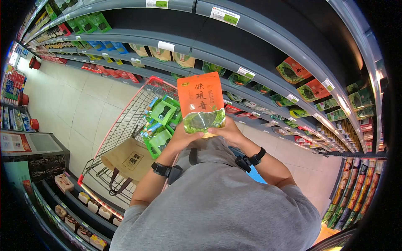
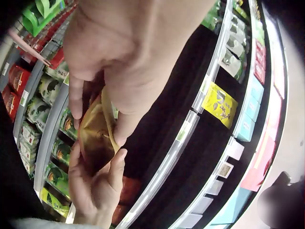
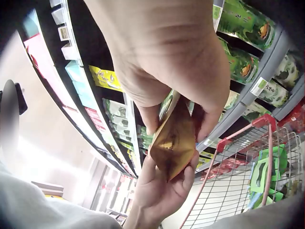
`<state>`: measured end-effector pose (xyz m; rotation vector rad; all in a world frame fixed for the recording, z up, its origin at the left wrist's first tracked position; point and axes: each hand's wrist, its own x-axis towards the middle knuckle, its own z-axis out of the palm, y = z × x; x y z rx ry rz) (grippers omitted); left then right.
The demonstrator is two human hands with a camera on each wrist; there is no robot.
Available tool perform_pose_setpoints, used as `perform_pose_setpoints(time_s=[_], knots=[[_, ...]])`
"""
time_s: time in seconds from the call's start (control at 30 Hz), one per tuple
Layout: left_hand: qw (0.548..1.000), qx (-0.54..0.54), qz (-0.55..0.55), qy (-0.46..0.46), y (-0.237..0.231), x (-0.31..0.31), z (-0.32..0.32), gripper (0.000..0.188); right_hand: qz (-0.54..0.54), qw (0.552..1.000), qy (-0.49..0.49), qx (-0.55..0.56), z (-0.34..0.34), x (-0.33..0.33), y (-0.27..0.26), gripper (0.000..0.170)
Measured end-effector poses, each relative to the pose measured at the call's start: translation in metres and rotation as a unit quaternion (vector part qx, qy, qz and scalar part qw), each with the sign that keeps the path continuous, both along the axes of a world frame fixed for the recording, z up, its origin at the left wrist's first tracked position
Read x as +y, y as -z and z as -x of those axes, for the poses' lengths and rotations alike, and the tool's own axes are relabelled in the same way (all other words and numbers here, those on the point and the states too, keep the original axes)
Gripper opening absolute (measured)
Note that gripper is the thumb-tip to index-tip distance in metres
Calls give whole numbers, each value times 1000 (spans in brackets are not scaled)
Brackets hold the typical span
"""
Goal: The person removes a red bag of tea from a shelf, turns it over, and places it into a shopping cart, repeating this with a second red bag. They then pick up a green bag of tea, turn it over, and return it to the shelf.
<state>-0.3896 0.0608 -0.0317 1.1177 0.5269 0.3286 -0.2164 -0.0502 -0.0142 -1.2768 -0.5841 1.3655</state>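
Upright before the chest is an orange tea pouch (image 1: 201, 98) with dark Chinese characters and a green leaf print around a lower window. My left hand (image 1: 183, 137) grips its lower left corner, thumb lying on the front. The right hand (image 1: 231, 133) grips the lower right corner the same way, the two thumbs close together. Both wrist views look at the pouch's folded gold bottom (image 3: 174, 143), with fingers on either side of it. In the left wrist view my left hand (image 2: 124, 62) is above and the right hand (image 2: 97, 191) below. Much of the pouch's back is hidden.
A red-rimmed shopping cart (image 1: 121, 106) stands at left, holding green packs (image 1: 161, 113) and a tan bag (image 1: 130, 159). Shelves (image 1: 167, 44) with pouches curve across the front and right. A lower display with boxes (image 1: 65, 183) stands at lower left. Tiled floor (image 1: 88, 102) shows beyond the cart.
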Motion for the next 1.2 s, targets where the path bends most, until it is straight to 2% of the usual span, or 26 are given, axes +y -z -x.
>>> perform_pose_setpoints(time_s=[0.33, 0.53, 0.77, 0.87, 0.93, 0.97, 1.0, 1.03, 1.1, 1.13, 1.2], knots=[[1000, -12, -3, -18, -1, 2, 5, 60, -11, 1000, -16, -10, 5, 3, 0, 54], [999, 5, -50, -3, -11, 6, 6, 57, 14, 1000, 7, -9, 3, 5, -2, 43], [995, -11, -97, 21, -13, 7, 4, 53, -12, 999, 15, -49, -2, 9, -13, 38], [985, -32, -62, -159, 2, 1, -4, 51, 3, 995, 51, -81, -3, 13, -11, 37], [983, 8, -110, -146, 12, 10, 0, 57, 11, 990, 85, -115, -5, 17, -1, 36], [981, 27, -134, -139, 15, 14, 3, 61, 18, 988, 66, -141, -6, 18, -1, 38], [987, 7, -141, -71, 17, 16, 5, 66, 25, 985, 46, -167, -6, 19, -1, 40], [991, -22, -109, -74, 10, 13, 3, 66, 34, 980, 25, -192, -5, 19, -1, 42], [992, -80, -45, -85, -7, 7, -1, 65, -58, 981, -29, -182, 5, 20, -8, 46], [989, -117, -26, -90, -5, 7, -2, 57, -104, 978, -54, -176, 9, 21, -11, 49], [989, -63, 61, -122, 8, 8, 0, 56, -126, 938, -155, -283, 9, 21, -14, 54]])
